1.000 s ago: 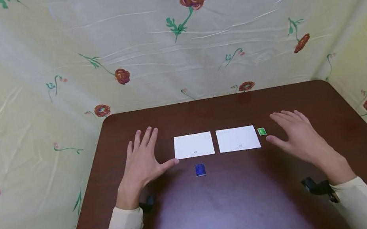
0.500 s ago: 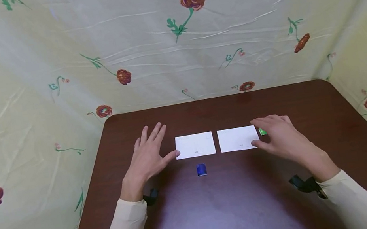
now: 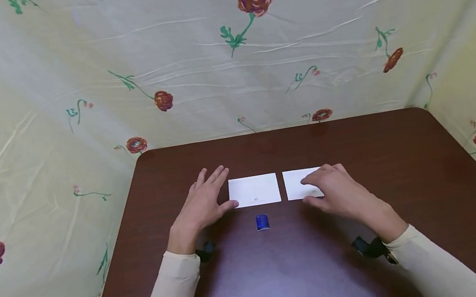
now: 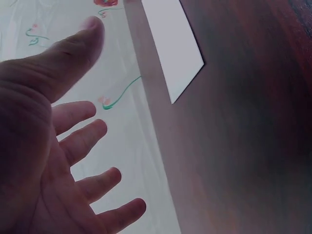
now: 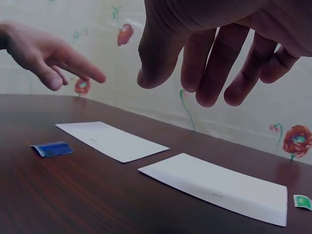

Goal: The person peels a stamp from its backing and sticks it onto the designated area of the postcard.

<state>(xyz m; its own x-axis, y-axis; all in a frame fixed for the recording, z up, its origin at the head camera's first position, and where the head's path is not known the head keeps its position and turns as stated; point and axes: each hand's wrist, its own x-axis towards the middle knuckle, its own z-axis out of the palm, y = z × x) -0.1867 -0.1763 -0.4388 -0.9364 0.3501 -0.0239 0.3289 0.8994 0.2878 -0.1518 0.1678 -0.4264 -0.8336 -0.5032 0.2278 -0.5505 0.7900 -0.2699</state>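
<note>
Two white cards lie flat side by side on the brown table, the left card and the right card, each with faint print. My left hand hovers by the left card's left edge, fingers spread, holding nothing. Above the right card my right hand hangs with fingers loosely bent and covers part of it; the right wrist view shows nothing in its grasp. A small blue stamp lies in front of the left card. Beyond the right card's end is a small green stamp, hidden in the head view.
The brown table has rounded far corners. A floral cloth hangs behind it and along both sides. A dark wrist camera sits under the right wrist, another dark camera under the left.
My right hand has moved left from beside the green stamp to over the right card, covering the stamp in the head view. My left hand has shifted slightly right. Cards and blue stamp stay put.
</note>
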